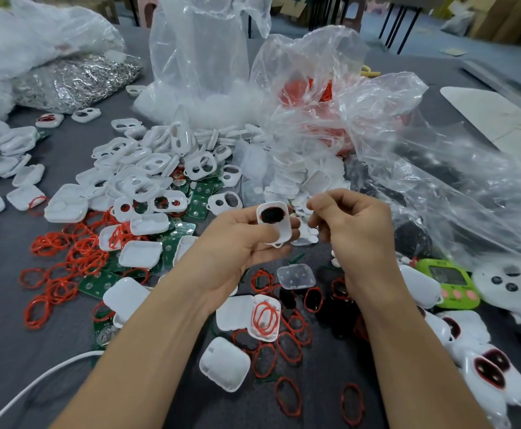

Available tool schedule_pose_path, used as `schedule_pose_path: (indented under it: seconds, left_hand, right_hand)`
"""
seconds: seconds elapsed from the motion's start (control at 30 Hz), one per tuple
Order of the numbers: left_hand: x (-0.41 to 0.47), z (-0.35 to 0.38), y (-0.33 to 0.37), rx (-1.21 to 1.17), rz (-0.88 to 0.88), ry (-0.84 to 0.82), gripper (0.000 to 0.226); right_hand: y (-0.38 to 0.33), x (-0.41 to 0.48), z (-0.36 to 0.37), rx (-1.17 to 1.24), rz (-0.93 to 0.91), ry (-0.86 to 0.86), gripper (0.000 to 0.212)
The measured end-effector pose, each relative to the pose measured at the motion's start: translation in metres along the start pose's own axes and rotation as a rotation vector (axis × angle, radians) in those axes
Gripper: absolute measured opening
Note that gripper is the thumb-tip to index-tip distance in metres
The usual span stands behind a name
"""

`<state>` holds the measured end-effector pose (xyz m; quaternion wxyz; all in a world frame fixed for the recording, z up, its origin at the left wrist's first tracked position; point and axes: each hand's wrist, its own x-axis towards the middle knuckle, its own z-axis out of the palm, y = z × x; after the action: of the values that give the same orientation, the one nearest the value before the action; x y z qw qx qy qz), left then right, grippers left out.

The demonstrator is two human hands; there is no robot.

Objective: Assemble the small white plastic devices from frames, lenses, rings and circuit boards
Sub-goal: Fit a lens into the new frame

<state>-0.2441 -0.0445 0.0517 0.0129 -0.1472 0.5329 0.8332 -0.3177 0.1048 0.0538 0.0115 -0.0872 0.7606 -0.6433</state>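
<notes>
At the centre of the frame the left hand (240, 239) grips a white frame (274, 222), its opening dark. The right hand (353, 230), fingers pinched closed on a small pale piece (too small to identify), hovers just beside it. Judging by this, a fitting step: next, align and press it in.

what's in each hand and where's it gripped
Left hand pinches a white frame along its left long edge. Right hand fingertips seem to pinch something small; cannot tell what.

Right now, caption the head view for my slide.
Left hand holds a white frame above scattered red rings; right hand pinches something small.
</notes>
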Motion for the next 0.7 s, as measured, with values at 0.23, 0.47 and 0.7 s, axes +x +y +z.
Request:
schedule_pose_path:
  seconds: [0.23,0.47,0.7]
  left_hand:
    - [0.0,0.0,0.0,0.059,0.008,0.108,0.028]
    - [0.001,-0.007,0.002,0.069,0.013,0.208,0.041]
    - [0.005,-0.008,-0.002,0.147,0.03,0.247,0.041]
  right_hand:
    - [-0.004,0.004,-0.013,-0.078,-0.02,0.032,0.022]
    - [-0.008,-0.006,-0.015,-0.39,-0.108,-0.139,0.014]
    - [-0.016,-0.016,-0.017,-0.811,0.007,-0.526,0.017]
